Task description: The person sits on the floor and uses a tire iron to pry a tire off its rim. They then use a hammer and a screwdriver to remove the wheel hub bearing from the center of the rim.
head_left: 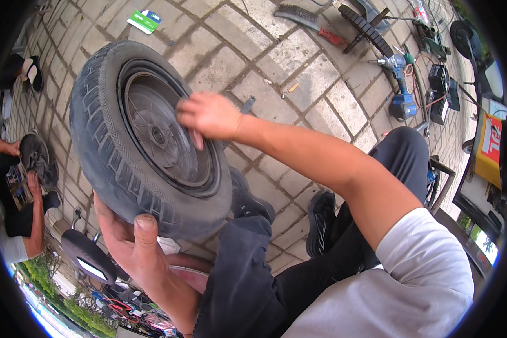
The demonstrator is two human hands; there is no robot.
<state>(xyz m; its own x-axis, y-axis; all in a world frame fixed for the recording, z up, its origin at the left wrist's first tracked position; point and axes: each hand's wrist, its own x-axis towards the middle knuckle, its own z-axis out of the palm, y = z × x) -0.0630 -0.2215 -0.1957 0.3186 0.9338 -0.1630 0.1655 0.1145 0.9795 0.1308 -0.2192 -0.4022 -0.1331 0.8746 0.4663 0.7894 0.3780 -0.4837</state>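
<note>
A wheel with a worn black tire [98, 112] and a dark metal hub [152, 121] is tilted up before me at the left of centre. My left hand [138, 253] grips the tire's lower left side, thumb on the tread. Motion blurs my right hand [205, 115] at the rim's upper right; I cannot make out whether it holds anything. My legs in dark trousers are below, beside the wheel.
A co-worker's hands [32, 183] hold another wheel [35, 158] at far left. On the paving [332, 118] lie a cordless tool [400, 90], a red-handled tool [332, 36] and a green card [143, 22]. A yellow box [487, 152] stands right; a padded seat [90, 256] is lower left.
</note>
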